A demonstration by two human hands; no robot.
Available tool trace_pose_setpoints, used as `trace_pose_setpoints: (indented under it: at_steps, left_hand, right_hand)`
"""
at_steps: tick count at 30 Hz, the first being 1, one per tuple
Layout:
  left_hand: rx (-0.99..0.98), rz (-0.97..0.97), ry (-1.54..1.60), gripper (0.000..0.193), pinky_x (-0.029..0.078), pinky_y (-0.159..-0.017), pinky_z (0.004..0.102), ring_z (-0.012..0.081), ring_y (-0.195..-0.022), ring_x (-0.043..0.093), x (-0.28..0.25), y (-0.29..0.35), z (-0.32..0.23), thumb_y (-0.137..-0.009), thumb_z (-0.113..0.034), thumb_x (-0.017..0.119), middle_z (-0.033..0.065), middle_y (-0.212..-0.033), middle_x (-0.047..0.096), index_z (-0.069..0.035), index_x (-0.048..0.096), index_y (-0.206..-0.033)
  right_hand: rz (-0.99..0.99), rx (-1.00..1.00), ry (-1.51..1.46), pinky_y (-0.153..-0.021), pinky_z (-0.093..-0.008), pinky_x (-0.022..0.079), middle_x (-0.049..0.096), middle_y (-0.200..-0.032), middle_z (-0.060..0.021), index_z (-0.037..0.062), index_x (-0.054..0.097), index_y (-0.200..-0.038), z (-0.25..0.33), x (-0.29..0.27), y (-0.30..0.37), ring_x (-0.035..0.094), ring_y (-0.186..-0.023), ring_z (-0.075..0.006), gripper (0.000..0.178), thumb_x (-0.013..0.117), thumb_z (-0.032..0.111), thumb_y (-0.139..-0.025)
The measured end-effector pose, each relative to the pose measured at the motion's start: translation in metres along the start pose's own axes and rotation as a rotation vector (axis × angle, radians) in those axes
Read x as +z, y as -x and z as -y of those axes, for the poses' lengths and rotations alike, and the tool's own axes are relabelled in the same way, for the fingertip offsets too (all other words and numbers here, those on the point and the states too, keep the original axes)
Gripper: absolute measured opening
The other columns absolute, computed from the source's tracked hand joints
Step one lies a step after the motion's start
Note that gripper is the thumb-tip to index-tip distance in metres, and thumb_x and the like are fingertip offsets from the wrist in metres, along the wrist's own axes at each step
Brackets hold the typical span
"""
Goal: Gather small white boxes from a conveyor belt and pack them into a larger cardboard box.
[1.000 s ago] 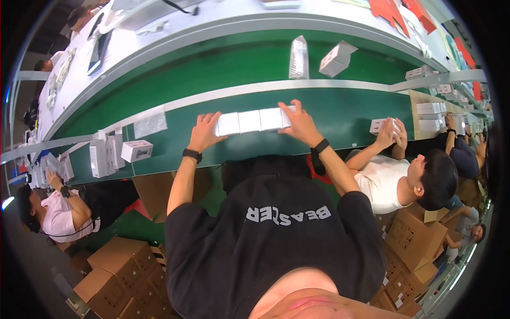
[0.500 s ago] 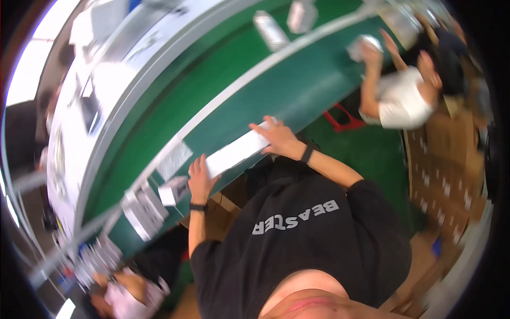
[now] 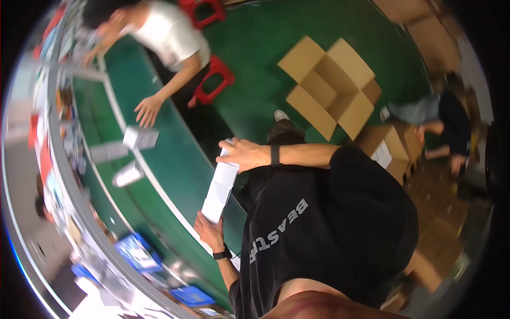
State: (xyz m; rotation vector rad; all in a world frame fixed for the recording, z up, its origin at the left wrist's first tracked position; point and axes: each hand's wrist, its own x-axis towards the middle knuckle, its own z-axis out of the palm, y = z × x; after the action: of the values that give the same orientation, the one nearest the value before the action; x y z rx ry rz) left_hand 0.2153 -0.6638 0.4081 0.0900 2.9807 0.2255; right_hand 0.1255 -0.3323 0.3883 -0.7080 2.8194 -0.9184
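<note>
A row of small white boxes (image 3: 219, 192), pressed end to end, is held between my two hands over the near edge of the green work table (image 3: 180, 157). My left hand (image 3: 210, 233) is closed on the row's lower end, fingers against its side. Around the upper end wraps my right hand (image 3: 242, 154), its thumb and fingers gripping the last box. Seams between the boxes show on the top face. Whether the row touches the table cannot be made out.
An open cardboard carton (image 3: 332, 87) stands on the green floor to the right. Across the table, a co-worker's hand (image 3: 150, 110) reaches above a white box (image 3: 140, 138). Red stools (image 3: 215, 80) stand near that person. More cartons (image 3: 393, 151) and a bending person (image 3: 451, 125) are farther right.
My body and view have turned to the right, and the row of white boxes has come round with both hands. My right fingers, spread before, now wrap its end. The open carton has come into view.
</note>
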Motion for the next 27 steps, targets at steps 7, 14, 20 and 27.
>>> trace_pose_setpoints:
  at_steps: [7,14,20,27]
  left_hand:
    - [0.628,0.148,-0.144,0.084,0.05,-0.093,0.0463,0.0355,-0.12,0.05,-0.017,-0.159,-0.221,-0.062,-0.026,0.088,0.0116,-0.128,0.055,-0.008,0.049,-0.135]
    - [1.28,0.168,-0.069,0.077,0.056,-0.084,0.0439,0.0331,-0.118,0.051,0.144,-0.219,-0.565,-0.065,-0.027,0.084,0.0078,-0.124,0.055,-0.014,0.051,-0.133]
    - [1.466,0.441,-0.062,0.082,0.055,-0.088,0.046,0.0343,-0.119,0.05,0.377,-0.243,-0.773,-0.063,-0.026,0.085,0.0082,-0.125,0.054,-0.016,0.049,-0.135]
    - [1.576,0.472,-0.091,0.082,0.052,-0.096,0.0451,0.0301,-0.129,0.044,0.596,-0.275,-0.878,-0.066,-0.025,0.085,0.0068,-0.137,0.05,-0.016,0.048,-0.138]
  right_hand:
    - [-0.501,0.621,0.038,-0.069,-0.0473,0.058,0.044,-0.125,-0.0167,0.0229,0.059,-0.123,-0.083,-0.084,0.169,0.059,-0.097,-0.0446,0.064,0.084,0.033,-0.065]
    - [-0.664,1.236,0.09,-0.086,-0.0441,0.056,0.041,-0.137,-0.0171,0.0223,0.054,-0.132,-0.232,-0.112,0.379,0.054,-0.119,-0.0366,0.073,0.085,0.031,-0.066]
    - [-0.613,1.558,0.019,-0.087,-0.0422,0.055,0.043,-0.135,-0.0202,0.0212,0.052,-0.137,-0.43,-0.056,0.514,0.058,-0.111,-0.041,0.079,0.086,0.035,-0.067]
    - [-0.691,1.616,0.056,-0.094,-0.0436,0.051,0.045,-0.135,-0.02,0.0254,0.049,-0.141,-0.613,0.063,0.591,0.058,-0.112,-0.0411,0.083,0.085,0.04,-0.068]
